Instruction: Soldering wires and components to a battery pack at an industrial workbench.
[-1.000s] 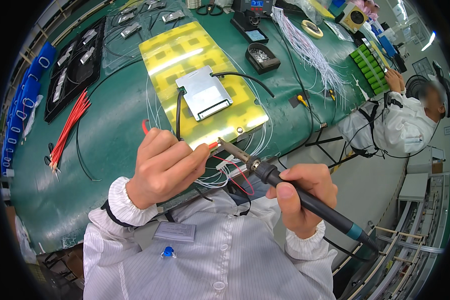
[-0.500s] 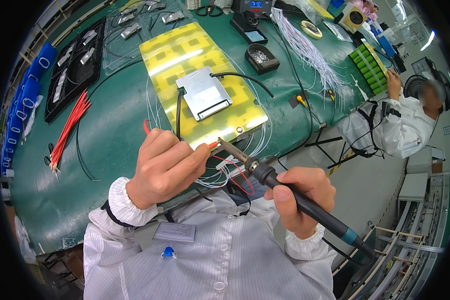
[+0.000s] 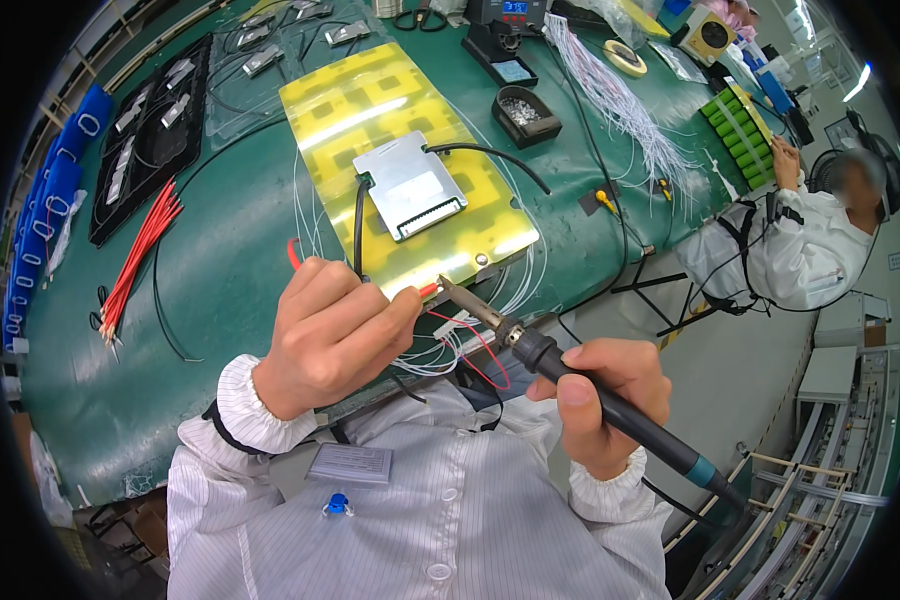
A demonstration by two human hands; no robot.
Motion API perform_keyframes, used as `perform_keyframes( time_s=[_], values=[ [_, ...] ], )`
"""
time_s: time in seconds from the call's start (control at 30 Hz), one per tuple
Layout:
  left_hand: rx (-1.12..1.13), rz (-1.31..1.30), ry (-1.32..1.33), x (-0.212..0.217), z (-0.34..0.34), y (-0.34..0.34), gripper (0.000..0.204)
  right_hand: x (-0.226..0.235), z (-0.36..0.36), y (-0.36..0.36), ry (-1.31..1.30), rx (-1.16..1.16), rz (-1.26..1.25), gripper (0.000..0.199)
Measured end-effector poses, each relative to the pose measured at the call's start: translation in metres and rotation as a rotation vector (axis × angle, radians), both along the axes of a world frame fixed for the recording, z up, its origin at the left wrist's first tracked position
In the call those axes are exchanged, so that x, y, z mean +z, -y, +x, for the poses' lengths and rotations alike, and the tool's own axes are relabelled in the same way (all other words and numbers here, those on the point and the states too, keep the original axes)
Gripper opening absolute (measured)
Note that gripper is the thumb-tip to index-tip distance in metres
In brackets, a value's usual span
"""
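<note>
Just beyond the grip, glossy, flat yellow sheet (image 3: 342, 98) under a squarish metal module (image 3: 410, 185). Pinching a red-sheathed wire (image 3: 428, 291) in the left hand (image 3: 325, 335); clasping a tapered black soldering iron (image 3: 655, 430) in the right hand (image 3: 600, 440), tip by the wire's end.

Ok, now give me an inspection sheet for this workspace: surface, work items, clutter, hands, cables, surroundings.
Surface: green table, shiny with reflections.
Work items: yellow-topped pack bearing a silver module; red wire end and soldering iron tip close together at its near edge, contact unclear.
Clutter: bundle of red wires at left; bundle of white wires and small black bin beyond the pack, to the right.
Hands: left hand pinches the red wire; right hand grips the soldering iron's handle.
Cables: two black cables leave the silver module.
Surroundings: blue bins at left; co-worker at right, beside green cells.
</note>
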State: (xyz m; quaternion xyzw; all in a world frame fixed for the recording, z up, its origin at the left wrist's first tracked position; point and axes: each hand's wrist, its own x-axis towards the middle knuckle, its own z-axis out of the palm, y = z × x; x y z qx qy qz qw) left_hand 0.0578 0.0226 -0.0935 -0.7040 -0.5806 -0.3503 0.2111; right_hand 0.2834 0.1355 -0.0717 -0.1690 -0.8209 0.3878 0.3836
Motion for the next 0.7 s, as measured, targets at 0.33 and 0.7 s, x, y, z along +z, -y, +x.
perform_keyframes(
  time_s=[0.33, 0.7],
  values=[
    [0.005, 0.009, 0.001, -0.0012, -0.0002, -0.0014, 0.034, 0.0027, -0.0025, -0.0018, 0.007, -0.002, 0.013, 0.032],
    [0.004, 0.002, -0.003, -0.0005, 0.0009, -0.0002, 0.034, 0.0041, -0.0043, -0.0005, -0.007, -0.026, -0.049, 0.032]
  ],
)
